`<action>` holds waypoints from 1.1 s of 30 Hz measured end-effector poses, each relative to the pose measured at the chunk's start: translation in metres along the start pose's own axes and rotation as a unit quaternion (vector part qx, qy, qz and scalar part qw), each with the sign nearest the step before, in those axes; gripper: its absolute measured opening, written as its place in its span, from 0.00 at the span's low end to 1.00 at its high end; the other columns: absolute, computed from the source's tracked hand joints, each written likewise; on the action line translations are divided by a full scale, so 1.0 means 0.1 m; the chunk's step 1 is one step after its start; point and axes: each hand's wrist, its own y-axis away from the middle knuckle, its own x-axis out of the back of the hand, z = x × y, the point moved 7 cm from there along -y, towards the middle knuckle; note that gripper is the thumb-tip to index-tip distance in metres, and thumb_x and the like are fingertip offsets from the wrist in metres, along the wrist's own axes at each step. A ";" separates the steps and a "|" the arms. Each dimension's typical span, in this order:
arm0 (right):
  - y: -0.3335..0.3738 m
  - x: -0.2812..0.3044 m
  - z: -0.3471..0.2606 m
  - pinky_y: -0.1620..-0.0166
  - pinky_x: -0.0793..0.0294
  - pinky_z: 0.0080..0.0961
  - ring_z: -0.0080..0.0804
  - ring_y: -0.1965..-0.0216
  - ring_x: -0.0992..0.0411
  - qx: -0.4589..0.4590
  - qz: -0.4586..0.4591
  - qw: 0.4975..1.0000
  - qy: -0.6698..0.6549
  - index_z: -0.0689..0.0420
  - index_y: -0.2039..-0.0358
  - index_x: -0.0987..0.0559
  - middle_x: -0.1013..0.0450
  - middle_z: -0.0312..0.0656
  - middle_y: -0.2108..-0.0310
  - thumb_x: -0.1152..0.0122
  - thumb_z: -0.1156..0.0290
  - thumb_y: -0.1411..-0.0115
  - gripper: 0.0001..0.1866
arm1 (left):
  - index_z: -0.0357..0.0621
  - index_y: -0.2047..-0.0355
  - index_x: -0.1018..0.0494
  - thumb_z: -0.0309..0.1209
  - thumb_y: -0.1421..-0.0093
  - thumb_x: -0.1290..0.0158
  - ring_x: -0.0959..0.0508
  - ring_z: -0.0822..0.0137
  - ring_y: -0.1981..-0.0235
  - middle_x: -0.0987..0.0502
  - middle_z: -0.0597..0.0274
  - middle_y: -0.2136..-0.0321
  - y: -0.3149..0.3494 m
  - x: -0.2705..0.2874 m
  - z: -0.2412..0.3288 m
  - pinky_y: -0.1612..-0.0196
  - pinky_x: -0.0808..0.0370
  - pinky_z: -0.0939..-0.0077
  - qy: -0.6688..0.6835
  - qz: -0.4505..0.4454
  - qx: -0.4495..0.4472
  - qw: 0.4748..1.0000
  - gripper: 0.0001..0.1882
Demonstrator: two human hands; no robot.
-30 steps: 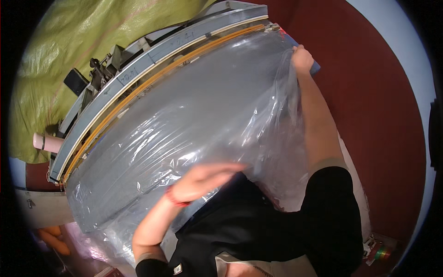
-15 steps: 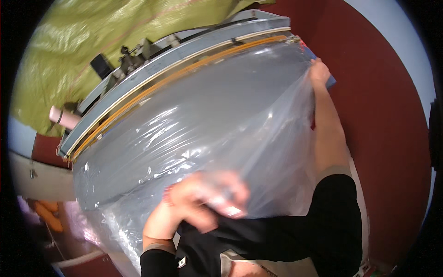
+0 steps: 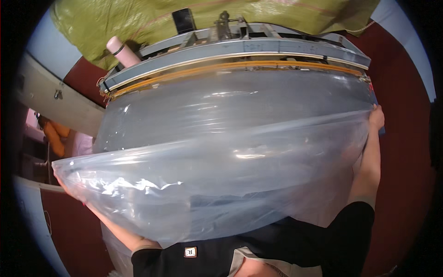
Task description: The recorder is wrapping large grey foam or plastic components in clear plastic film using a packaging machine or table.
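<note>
With clear plastic sheet [image 3: 230, 157] stretched over the desk [image 3: 240, 48], right hand [image 3: 376, 117] clenched on its far corner, left hand [image 3: 62, 182] hidden behind film, grip unclear. Keep tension even, edge parallel to orange strip [image 3: 230, 68].

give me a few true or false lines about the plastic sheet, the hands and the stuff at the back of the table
1. The clear plastic sheet is stretched between both hands. True.
2. The right hand grips the sheet's far right corner. True.
3. The left hand rests on the pink bottle. False: it holds the sheet's left edge, and the bottle stands at the far left of the table.
4. A red cloth lies behind the table. False: it is a yellow-green cover.
</note>
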 end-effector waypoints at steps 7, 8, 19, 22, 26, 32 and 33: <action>-0.01 -0.10 -0.03 0.67 0.33 0.44 0.51 0.66 0.31 0.009 0.008 1.000 -0.020 0.56 0.66 0.30 0.29 0.51 0.70 0.61 0.56 0.42 0.17 | 0.39 0.59 0.32 0.28 0.45 0.51 0.33 0.77 0.68 0.31 0.64 0.64 -0.81 -0.02 0.29 0.64 0.35 0.85 -0.317 0.149 0.037 0.936 0.13; 0.00 -0.05 -0.03 0.67 0.33 0.44 0.51 0.66 0.31 0.004 0.014 1.000 -0.004 0.55 0.66 0.30 0.29 0.51 0.69 0.61 0.55 0.42 0.17 | 0.37 0.60 0.32 0.25 0.46 0.51 0.32 0.76 0.67 0.30 0.62 0.63 -0.83 -0.79 0.82 0.63 0.34 0.83 -0.398 0.164 -0.116 0.895 0.13; -0.04 -0.12 0.12 0.66 0.34 0.45 0.54 0.65 0.32 0.009 0.016 1.000 0.003 0.56 0.66 0.31 0.29 0.53 0.69 0.65 0.54 0.41 0.20 | 0.40 0.49 0.42 0.41 0.44 0.55 0.52 0.46 0.43 0.48 0.48 0.44 0.56 -2.02 -1.58 0.43 0.49 0.62 -0.421 -0.364 0.169 0.813 0.26; 0.01 -0.04 0.11 0.67 0.35 0.46 0.53 0.66 0.32 -0.003 0.016 1.000 0.005 0.57 0.67 0.31 0.29 0.52 0.69 0.65 0.54 0.41 0.20 | 0.38 0.48 0.43 0.37 0.45 0.55 0.48 0.50 0.43 0.46 0.49 0.45 0.41 -2.35 -1.41 0.43 0.48 0.66 -0.415 -0.361 0.133 0.824 0.26; -0.05 -0.10 0.18 0.66 0.35 0.45 0.53 0.65 0.33 -0.014 0.005 1.000 0.006 0.56 0.65 0.30 0.30 0.52 0.68 0.65 0.52 0.41 0.21 | 0.35 0.50 0.40 0.33 0.46 0.54 0.45 0.52 0.44 0.40 0.50 0.48 0.37 -3.09 -1.09 0.44 0.46 0.68 -0.330 -0.379 -0.016 0.864 0.23; -0.30 -0.34 0.68 0.70 0.34 0.36 0.43 0.70 0.30 0.017 0.094 0.977 -0.191 0.59 0.71 0.28 0.28 0.45 0.72 0.61 0.51 0.42 0.23 | 0.36 0.56 0.34 0.32 0.47 0.52 0.35 0.53 0.53 0.32 0.51 0.56 0.23 -3.30 -1.33 0.51 0.37 0.68 -0.342 -0.306 -0.044 0.887 0.19; -0.43 -0.43 0.92 0.70 0.34 0.36 0.43 0.70 0.30 0.015 0.097 0.977 -0.189 0.59 0.71 0.28 0.28 0.45 0.72 0.61 0.51 0.42 0.23 | 0.36 0.58 0.33 0.31 0.47 0.51 0.32 0.54 0.56 0.29 0.52 0.60 0.18 -3.32 -1.39 0.54 0.35 0.68 -0.339 -0.283 -0.049 0.896 0.17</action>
